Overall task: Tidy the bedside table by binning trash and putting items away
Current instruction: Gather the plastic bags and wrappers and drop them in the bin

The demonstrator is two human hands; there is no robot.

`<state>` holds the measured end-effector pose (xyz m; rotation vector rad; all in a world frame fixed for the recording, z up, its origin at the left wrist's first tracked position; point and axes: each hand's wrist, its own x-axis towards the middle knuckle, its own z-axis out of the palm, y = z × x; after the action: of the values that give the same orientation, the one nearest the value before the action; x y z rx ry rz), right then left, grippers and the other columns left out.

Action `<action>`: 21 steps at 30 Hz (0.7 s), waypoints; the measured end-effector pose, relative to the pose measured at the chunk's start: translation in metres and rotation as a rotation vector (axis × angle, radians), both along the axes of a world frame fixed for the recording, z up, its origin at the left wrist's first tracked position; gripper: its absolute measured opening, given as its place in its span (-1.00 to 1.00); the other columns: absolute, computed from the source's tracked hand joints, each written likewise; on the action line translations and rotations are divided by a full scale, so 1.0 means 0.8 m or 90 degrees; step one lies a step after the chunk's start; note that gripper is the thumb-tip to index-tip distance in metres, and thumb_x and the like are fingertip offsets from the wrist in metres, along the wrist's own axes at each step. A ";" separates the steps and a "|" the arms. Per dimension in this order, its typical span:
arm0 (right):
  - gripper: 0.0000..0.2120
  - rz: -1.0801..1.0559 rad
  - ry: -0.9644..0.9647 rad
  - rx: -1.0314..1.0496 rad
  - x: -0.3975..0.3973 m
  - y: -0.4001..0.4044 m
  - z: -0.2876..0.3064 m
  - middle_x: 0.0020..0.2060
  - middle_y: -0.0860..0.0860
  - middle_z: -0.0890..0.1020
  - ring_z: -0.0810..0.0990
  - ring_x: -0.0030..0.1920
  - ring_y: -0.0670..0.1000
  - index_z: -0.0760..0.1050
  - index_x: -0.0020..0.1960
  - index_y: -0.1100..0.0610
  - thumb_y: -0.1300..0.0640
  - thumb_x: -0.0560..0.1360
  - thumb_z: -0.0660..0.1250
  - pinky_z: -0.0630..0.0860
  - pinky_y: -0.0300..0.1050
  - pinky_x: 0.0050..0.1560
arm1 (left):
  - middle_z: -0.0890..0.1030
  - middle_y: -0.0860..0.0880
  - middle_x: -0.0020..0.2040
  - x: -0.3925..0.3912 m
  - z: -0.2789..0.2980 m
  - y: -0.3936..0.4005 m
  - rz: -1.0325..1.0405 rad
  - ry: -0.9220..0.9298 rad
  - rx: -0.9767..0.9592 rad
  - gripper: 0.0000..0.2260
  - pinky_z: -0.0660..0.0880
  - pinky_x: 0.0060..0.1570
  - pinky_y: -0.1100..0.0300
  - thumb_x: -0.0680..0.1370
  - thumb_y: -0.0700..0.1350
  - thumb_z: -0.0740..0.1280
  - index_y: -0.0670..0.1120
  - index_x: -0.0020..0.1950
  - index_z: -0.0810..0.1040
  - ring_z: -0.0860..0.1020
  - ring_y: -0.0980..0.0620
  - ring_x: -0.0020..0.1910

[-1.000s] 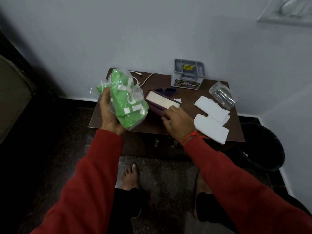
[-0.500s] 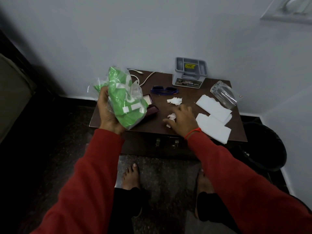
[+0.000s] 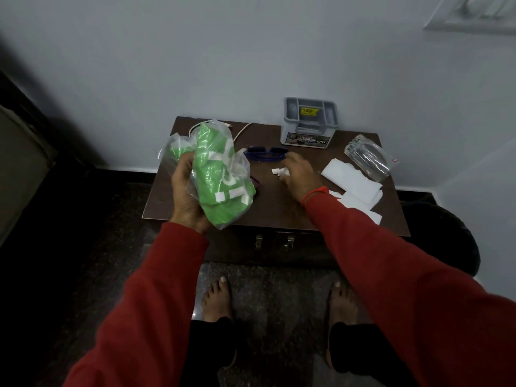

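A person in red sleeves stands at a dark brown worktop (image 3: 279, 210) set against a pale wall, seen from above.

The left hand (image 3: 186, 191) is raised over the worktop's left side, fingers curled round a clear plastic bag (image 3: 220, 180) stuffed with green material. White printed shapes show on the green, but no word can be read.

The right hand (image 3: 300, 174) is low over the middle of the worktop, blurred, with a red thread at the wrist. Its fingers pinch a small crumpled white tissue (image 3: 280, 172), which pokes out at the fingertips.

Just beyond the right hand lie blue sunglasses (image 3: 265, 154). Farther back, against the wall, stands a grey organiser (image 3: 310, 122) with open compartments on top. A yellow sticker lies inside it, its print too small to read. The label on its front ends in the word "OPEL".

To the right of the right hand lie white paper sheets (image 3: 353, 184), overlapping. Beyond them, near the worktop's back right corner, is a clear packet (image 3: 367, 157) whose small red mark is unreadable.

Behind the bag a white cable (image 3: 241, 132) runs toward the wall. A dark purple edge (image 3: 255, 182) peeks out beside the bag; what it is cannot be told.

A black bin (image 3: 446, 238) stands on the floor, right of the worktop.
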<state>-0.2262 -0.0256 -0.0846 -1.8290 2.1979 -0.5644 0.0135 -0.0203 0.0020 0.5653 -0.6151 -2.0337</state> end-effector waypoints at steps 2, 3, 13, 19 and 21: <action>-0.75 0.067 0.045 -0.008 0.000 0.005 -0.012 0.17 0.24 0.58 0.53 0.18 0.27 0.57 0.15 0.28 0.32 0.49 0.30 0.39 0.07 0.23 | 0.59 -0.09 0.02 -0.002 -0.005 -0.001 -0.009 0.010 0.005 -0.58 0.47 0.30 -0.10 0.31 0.07 0.51 -0.09 0.07 0.56 0.62 -0.09 0.05; -0.76 0.085 0.048 -0.025 0.000 0.012 -0.015 0.10 0.25 0.61 0.56 0.14 0.28 0.58 0.12 0.28 0.33 0.48 0.26 0.39 0.07 0.19 | 0.60 -0.08 0.01 -0.004 -0.007 -0.004 -0.018 0.022 0.011 -0.63 0.47 0.32 -0.12 0.35 0.06 0.46 -0.09 0.07 0.57 0.62 -0.09 0.05; -0.81 -0.057 -0.472 -0.164 -0.035 0.158 0.072 -0.01 0.02 0.67 0.62 -0.07 -0.06 0.60 0.05 0.09 0.30 0.50 0.36 0.58 -0.20 -0.07 | 0.56 -0.05 -0.08 -0.040 -0.022 0.015 -0.076 -0.100 -0.002 -0.61 0.55 0.14 0.01 0.28 0.04 0.57 -0.08 0.00 0.56 0.58 -0.02 -0.06; -0.79 -0.211 -0.840 -0.279 -0.088 0.217 0.115 -0.04 0.10 0.62 0.60 -0.16 0.09 0.56 0.10 0.10 0.31 0.56 0.26 0.61 0.15 -0.05 | 0.56 -0.26 0.40 -0.154 -0.039 0.089 -0.127 -0.231 -0.033 -0.22 0.50 0.34 -0.23 0.40 0.11 0.56 -0.17 0.53 0.41 0.55 -0.27 0.37; -0.83 -0.273 -0.844 -0.336 -0.116 0.235 0.123 -0.07 0.08 0.65 0.60 -0.17 0.05 0.57 0.10 0.13 0.29 0.55 0.29 0.59 0.07 -0.05 | 0.59 -0.24 0.37 -0.204 -0.041 0.121 -0.132 -0.268 -0.043 -0.29 0.55 0.28 -0.23 0.45 0.07 0.52 -0.15 0.52 0.41 0.57 -0.27 0.34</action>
<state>-0.3186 0.1622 0.0141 -0.5793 1.4464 -1.8662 -0.1499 0.0762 -0.0304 0.9326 -1.0229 -2.0888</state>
